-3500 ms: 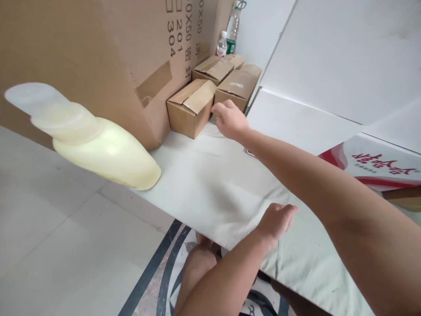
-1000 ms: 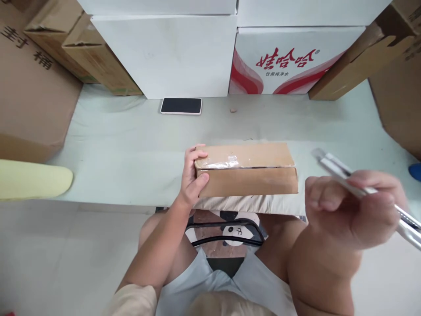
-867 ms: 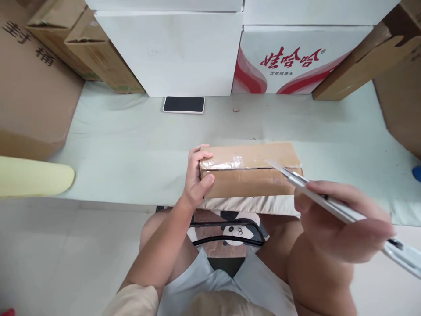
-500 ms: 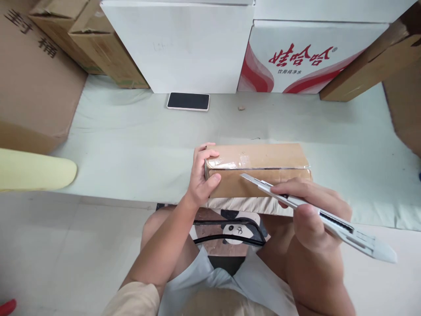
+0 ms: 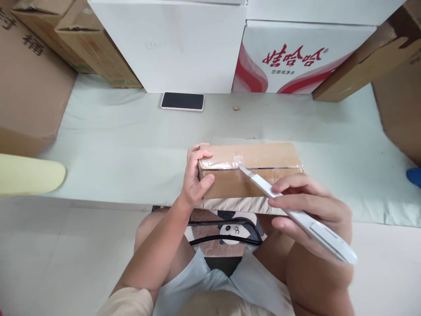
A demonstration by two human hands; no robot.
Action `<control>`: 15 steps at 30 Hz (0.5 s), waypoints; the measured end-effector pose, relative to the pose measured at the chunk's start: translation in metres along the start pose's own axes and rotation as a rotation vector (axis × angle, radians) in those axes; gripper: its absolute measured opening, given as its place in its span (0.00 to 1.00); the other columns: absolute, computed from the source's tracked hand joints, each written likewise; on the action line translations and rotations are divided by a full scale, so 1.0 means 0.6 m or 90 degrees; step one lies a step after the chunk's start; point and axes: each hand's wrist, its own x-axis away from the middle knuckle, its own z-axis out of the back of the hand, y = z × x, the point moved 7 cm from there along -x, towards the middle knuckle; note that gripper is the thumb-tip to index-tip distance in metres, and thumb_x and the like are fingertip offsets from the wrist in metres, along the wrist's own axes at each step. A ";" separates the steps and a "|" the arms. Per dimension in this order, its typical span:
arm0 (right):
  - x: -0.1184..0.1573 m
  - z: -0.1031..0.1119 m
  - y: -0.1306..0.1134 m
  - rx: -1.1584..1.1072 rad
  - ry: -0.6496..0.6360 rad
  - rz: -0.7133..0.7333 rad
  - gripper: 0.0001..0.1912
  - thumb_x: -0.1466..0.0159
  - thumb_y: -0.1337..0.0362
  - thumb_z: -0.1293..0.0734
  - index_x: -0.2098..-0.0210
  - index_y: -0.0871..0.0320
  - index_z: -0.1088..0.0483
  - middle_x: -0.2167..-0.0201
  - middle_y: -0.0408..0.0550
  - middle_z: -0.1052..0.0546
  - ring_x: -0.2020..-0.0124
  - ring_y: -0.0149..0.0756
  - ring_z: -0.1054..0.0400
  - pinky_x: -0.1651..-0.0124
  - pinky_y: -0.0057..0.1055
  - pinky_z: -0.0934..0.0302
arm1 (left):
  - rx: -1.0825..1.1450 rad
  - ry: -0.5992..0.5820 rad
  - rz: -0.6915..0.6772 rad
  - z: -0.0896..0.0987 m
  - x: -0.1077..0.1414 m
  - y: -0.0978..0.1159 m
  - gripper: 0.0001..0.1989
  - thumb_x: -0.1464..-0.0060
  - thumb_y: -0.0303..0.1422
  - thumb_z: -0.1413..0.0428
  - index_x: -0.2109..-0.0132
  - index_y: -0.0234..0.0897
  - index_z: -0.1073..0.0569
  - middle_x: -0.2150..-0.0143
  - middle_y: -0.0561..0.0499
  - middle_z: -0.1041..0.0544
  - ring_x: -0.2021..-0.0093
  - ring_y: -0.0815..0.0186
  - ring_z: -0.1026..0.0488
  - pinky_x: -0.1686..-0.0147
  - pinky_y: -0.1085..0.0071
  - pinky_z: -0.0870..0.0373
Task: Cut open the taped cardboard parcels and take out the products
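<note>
Hands (image 5: 198,175) (image 5: 312,208) over cardboard box (image 5: 250,157), left gripping its end, right angling pinched utility knife (image 5: 297,215) inward

The person wears a beige short-sleeved top (image 5: 126,302) and pale blue-grey shorts (image 5: 263,281).

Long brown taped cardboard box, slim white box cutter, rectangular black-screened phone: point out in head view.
Long brown taped cardboard box (image 5: 266,154): head view, far top flap.
Slim white box cutter (image 5: 301,218): head view, handle.
Rectangular black-screened phone (image 5: 183,101): head view, screen centre.
</note>
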 end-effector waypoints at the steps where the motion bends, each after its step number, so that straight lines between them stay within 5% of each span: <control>1: 0.001 0.001 0.001 0.001 -0.004 0.004 0.06 0.37 0.62 0.23 0.59 0.49 0.17 0.62 0.48 0.20 0.63 0.37 0.24 0.69 0.31 0.30 | 0.003 0.002 -0.003 0.000 0.000 0.000 0.23 0.38 0.56 0.45 0.44 0.49 0.31 0.44 0.44 0.33 0.35 0.46 0.34 0.39 0.46 0.33; 6: 0.018 0.011 0.008 -0.029 0.019 -0.001 0.10 0.35 0.66 0.26 0.55 0.50 0.17 0.59 0.49 0.19 0.60 0.39 0.23 0.63 0.34 0.27 | 0.006 0.013 0.001 0.000 -0.001 -0.001 0.24 0.39 0.57 0.44 0.44 0.49 0.31 0.44 0.43 0.32 0.36 0.46 0.34 0.39 0.45 0.32; 15: 0.022 0.000 0.007 0.000 0.111 -0.082 0.05 0.34 0.64 0.26 0.61 0.49 0.16 0.61 0.48 0.19 0.59 0.39 0.24 0.63 0.34 0.29 | -0.007 0.004 -0.017 0.000 -0.001 0.002 0.23 0.38 0.56 0.45 0.43 0.49 0.31 0.44 0.43 0.32 0.36 0.46 0.33 0.40 0.45 0.31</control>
